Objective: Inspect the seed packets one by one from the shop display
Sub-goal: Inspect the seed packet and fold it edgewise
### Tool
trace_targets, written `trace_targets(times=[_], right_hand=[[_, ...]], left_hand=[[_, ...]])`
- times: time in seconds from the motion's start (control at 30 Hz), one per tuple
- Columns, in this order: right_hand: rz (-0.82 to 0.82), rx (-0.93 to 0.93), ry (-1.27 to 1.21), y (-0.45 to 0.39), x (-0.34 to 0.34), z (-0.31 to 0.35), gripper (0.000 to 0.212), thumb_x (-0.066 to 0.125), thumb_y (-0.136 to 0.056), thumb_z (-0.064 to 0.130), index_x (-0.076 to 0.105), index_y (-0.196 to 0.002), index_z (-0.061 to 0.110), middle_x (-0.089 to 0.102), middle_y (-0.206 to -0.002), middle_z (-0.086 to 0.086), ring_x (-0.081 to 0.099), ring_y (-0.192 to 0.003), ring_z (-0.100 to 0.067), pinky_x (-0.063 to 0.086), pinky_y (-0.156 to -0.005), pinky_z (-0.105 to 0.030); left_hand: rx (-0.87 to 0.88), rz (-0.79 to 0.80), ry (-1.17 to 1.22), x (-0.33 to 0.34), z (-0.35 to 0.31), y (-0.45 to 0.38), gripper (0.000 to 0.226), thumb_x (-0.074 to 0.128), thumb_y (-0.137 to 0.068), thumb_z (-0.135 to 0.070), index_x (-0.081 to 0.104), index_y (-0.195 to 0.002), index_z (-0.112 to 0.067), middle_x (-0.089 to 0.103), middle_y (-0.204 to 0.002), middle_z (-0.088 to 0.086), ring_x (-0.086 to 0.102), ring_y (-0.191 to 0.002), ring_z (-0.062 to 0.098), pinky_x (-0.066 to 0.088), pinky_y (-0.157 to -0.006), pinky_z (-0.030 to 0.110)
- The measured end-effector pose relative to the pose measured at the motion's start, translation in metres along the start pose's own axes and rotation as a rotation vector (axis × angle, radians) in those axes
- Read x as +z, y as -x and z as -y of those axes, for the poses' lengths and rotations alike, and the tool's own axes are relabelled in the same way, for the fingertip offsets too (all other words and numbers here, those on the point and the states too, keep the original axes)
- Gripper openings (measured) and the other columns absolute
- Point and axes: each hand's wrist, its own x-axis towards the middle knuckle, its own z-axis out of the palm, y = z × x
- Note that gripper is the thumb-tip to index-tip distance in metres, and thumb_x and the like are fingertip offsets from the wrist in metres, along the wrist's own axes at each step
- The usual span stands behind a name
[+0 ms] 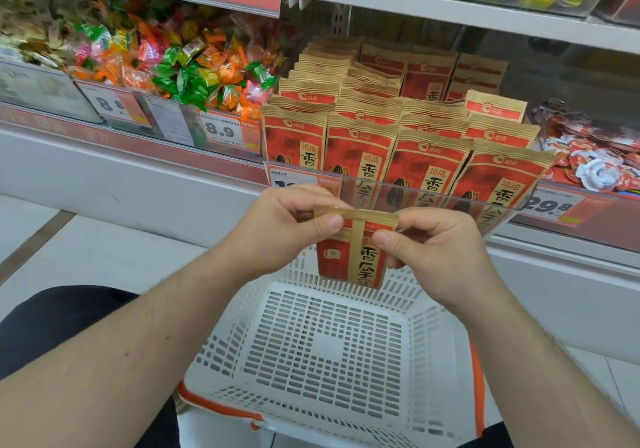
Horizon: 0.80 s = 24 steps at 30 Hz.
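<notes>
One red and tan seed packet (349, 260) hangs upright in front of the shelf, above a white basket. My left hand (287, 225) pinches its top left corner between thumb and fingers. My right hand (433, 253) pinches its top right edge and partly covers that side. Behind it, several rows of identical seed packets (415, 142) stand upright in a clear plastic display bin (485, 201) on the shelf.
A white perforated shopping basket (221, 350) with orange handles sits below my hands, nothing in it. Wrapped candies (194, 66) fill the bin to the left, with price tags (223, 132) in front. Red snack packs (595, 163) lie at the right. Another shelf (485, 11) runs overhead.
</notes>
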Motion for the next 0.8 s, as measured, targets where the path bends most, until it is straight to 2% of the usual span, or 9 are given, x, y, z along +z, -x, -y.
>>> trace_targets(times=[0.07,0.17,0.33,0.5,0.57,0.63,0.7,0.8], right_hand=[[0.016,-0.052,0.008,0.0002,-0.0016,0.0001,0.029,0.075,-0.079,-0.003,0.076,-0.072,0.025,0.070,-0.069,-0.005,0.060,-0.052,-0.013,0.053,-0.055,-0.035],[0.032,-0.100,0.008,0.0001,-0.0022,-0.0004,0.040,0.075,-0.077,-0.007,0.078,-0.069,0.032,0.071,-0.076,-0.004,0.063,-0.058,-0.018,0.054,-0.058,-0.038],[0.031,-0.101,0.027,-0.0004,-0.0023,0.0000,0.042,0.075,-0.078,-0.004,0.078,-0.073,0.037,0.072,-0.078,-0.004,0.063,-0.060,-0.020,0.054,-0.060,-0.046],[0.034,-0.075,0.023,-0.0007,-0.0024,0.0019,0.025,0.074,-0.079,-0.002,0.078,-0.074,0.022,0.071,-0.076,-0.008,0.062,-0.056,-0.015,0.054,-0.058,-0.043],[0.017,-0.045,-0.017,-0.0019,-0.0029,0.0021,0.017,0.073,-0.080,-0.001,0.076,-0.075,0.015,0.068,-0.066,-0.008,0.060,-0.052,-0.011,0.053,-0.055,-0.034],[-0.019,-0.004,-0.075,-0.0033,-0.0020,0.0015,0.019,0.071,-0.081,0.001,0.074,-0.073,0.018,0.064,-0.054,-0.003,0.058,-0.049,-0.011,0.051,-0.054,-0.026],[-0.036,0.011,-0.128,-0.0039,-0.0007,0.0014,0.019,0.071,-0.080,0.007,0.075,-0.071,0.024,0.063,-0.053,-0.001,0.056,-0.048,-0.012,0.050,-0.053,-0.027],[0.010,0.047,-0.170,-0.0045,-0.0002,0.0028,0.008,0.069,-0.075,0.024,0.075,-0.080,0.023,0.068,-0.064,0.003,0.056,-0.052,-0.012,0.050,-0.056,-0.029]], left_hand=[[0.055,0.036,-0.139,-0.0046,-0.0004,0.0012,0.020,0.070,-0.081,-0.018,0.077,-0.094,-0.032,0.071,-0.088,-0.016,0.066,-0.088,0.005,0.052,-0.078,0.020],[0.076,0.057,-0.163,-0.0064,-0.0012,0.0016,0.024,0.071,-0.079,-0.019,0.078,-0.093,-0.038,0.070,-0.088,-0.017,0.066,-0.087,0.007,0.056,-0.079,0.025],[0.092,0.060,-0.174,-0.0059,-0.0005,0.0008,0.024,0.070,-0.080,-0.017,0.074,-0.098,-0.033,0.070,-0.088,-0.018,0.066,-0.085,0.005,0.055,-0.076,0.024],[0.071,0.061,-0.178,-0.0069,-0.0014,0.0015,0.021,0.072,-0.079,-0.020,0.076,-0.096,-0.032,0.071,-0.089,-0.018,0.066,-0.088,0.004,0.051,-0.078,0.018],[0.027,0.064,-0.177,-0.0077,-0.0015,0.0018,0.020,0.073,-0.079,-0.023,0.078,-0.095,-0.033,0.072,-0.093,-0.014,0.068,-0.091,0.009,0.053,-0.080,0.022],[-0.021,0.057,-0.160,-0.0090,0.0006,0.0015,0.020,0.076,-0.079,-0.030,0.079,-0.098,-0.025,0.074,-0.101,-0.006,0.070,-0.097,0.019,0.057,-0.085,0.034],[-0.059,0.037,-0.133,-0.0093,0.0018,0.0013,0.032,0.073,-0.080,-0.033,0.078,-0.102,-0.010,0.074,-0.105,0.005,0.070,-0.101,0.027,0.058,-0.088,0.042],[-0.129,0.032,-0.053,-0.0074,-0.0007,-0.0001,0.033,0.065,-0.079,-0.027,0.076,-0.099,-0.002,0.076,-0.100,0.009,0.073,-0.093,0.026,0.061,-0.077,0.035]])
